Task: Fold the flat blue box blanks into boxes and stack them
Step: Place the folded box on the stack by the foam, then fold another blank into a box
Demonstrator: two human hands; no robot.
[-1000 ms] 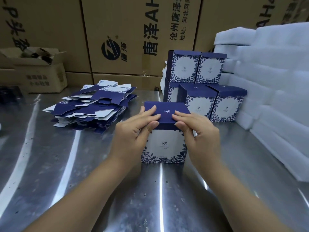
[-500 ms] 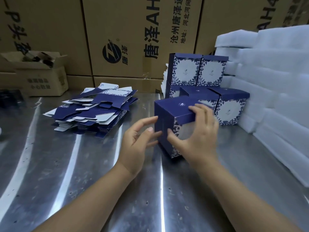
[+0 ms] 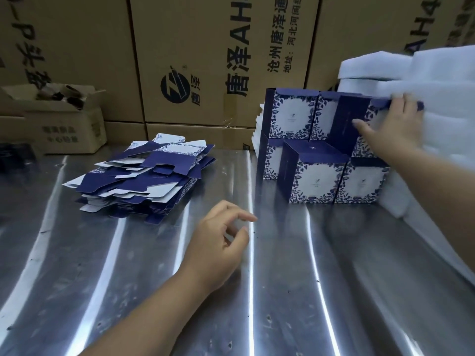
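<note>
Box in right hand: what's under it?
Under the held box, gripped by the right hand: the right front box. Anything behind that is covered; contact unclear.

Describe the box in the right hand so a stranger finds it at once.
White foam sheets line the right side of the table, with folded blue boxes stacked against them. The box is in the upper row, nearest the foam. Only it sits askew, its plain dark-blue side facing us, the right hand gripping it.
</note>
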